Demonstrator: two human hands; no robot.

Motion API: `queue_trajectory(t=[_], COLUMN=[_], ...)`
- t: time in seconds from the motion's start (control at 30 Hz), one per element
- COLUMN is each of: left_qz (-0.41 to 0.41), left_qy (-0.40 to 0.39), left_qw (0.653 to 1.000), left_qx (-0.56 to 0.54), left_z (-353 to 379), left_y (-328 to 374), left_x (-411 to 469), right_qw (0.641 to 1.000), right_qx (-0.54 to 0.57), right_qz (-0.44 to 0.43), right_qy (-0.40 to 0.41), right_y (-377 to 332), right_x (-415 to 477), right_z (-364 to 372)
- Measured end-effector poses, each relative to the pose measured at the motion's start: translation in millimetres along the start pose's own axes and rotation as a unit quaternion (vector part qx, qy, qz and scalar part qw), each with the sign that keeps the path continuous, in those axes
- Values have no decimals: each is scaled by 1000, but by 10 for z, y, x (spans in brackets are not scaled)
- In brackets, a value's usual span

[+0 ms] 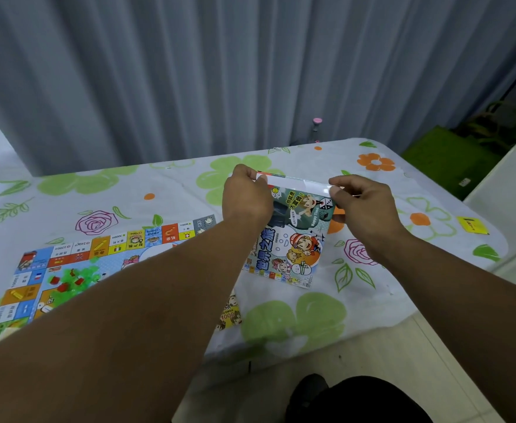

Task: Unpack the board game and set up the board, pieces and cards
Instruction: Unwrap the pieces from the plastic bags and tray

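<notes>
Game pack (296, 239) on the desk (174, 190), top flap (296, 182) lying left-right, pinched at either end by left grip (246, 193) and right grip (362, 199), both equally near tbh.

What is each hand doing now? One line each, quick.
Left hand: pinches the top left corner of the flat colourful cartoon-printed game pack.
Right hand: pinches its top right corner.

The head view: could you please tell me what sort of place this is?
Likely a room in a home: a flowered tablecloth, grey curtains behind it, a game board laid out; left hand and right hand hold the game packet.
</notes>
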State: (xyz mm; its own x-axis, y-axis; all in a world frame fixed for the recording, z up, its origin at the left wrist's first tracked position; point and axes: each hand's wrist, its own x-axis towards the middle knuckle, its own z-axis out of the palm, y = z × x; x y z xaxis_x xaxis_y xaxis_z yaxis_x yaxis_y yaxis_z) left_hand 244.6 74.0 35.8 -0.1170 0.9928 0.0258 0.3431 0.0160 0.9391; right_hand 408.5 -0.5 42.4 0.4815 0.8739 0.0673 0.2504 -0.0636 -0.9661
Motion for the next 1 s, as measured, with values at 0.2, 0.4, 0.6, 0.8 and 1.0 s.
queue_trajectory(t=[0.2,0.4,0.6,0.8,1.0], left_qz=[26,39,33,7,-36], left_qy=[-25,-45,-34,-20,-30], left_qw=[999,997,998,999,998], left_qx=[36,41,45,25,37], left_z=[18,-5,-1,22,20], left_y=[-19,-25,-30,28,149], left_x=[15,6,-17,-1,-2], right_qw=[999,998,996,956,885], right_qx=[-25,-47,-64,-253,-387], right_qz=[-29,-49,-56,-150,-238], right_qy=[23,15,-9,-20,-102], right_y=[-8,11,0,61,-32], right_x=[52,72,37,38,64], right_z=[46,17,-34,-101,52])
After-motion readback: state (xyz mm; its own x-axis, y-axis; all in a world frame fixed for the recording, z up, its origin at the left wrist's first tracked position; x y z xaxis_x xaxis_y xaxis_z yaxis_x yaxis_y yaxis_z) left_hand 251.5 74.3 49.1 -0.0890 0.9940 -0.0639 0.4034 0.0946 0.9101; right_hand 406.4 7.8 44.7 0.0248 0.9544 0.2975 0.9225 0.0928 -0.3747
